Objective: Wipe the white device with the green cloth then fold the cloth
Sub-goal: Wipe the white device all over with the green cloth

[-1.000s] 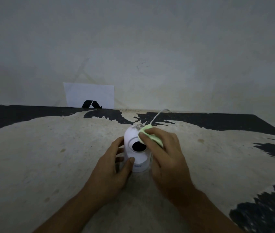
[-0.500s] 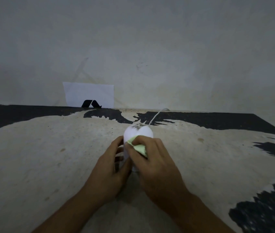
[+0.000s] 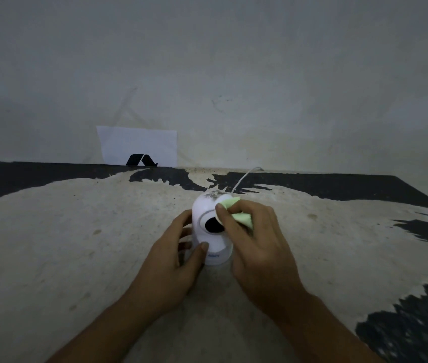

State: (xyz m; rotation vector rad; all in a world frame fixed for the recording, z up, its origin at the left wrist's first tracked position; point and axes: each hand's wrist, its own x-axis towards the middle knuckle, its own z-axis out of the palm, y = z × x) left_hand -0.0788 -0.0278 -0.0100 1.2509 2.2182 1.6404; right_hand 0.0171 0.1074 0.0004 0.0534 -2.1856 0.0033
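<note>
While left hand (image 3: 173, 260) steadies white device (image 3: 211, 231), right hand (image 3: 257, 244) (gripping green cloth (image 3: 236, 212)) presses it.

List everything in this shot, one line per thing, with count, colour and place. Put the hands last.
white device: one, white with a black round lens, upright on the table near the middle, dark specks on its top.
green cloth: one, pale green, bunched against the device's upper right side.
cable: one, white, runs from behind the device toward the wall.
paper sheet: one, white with a black mark, leaning on the wall at the table's far edge.
table: one, worn beige with black patches.
wall: grey, behind the table.
left hand: one, grips the device's lower left side.
right hand: one, presses the cloth to the device.
</note>
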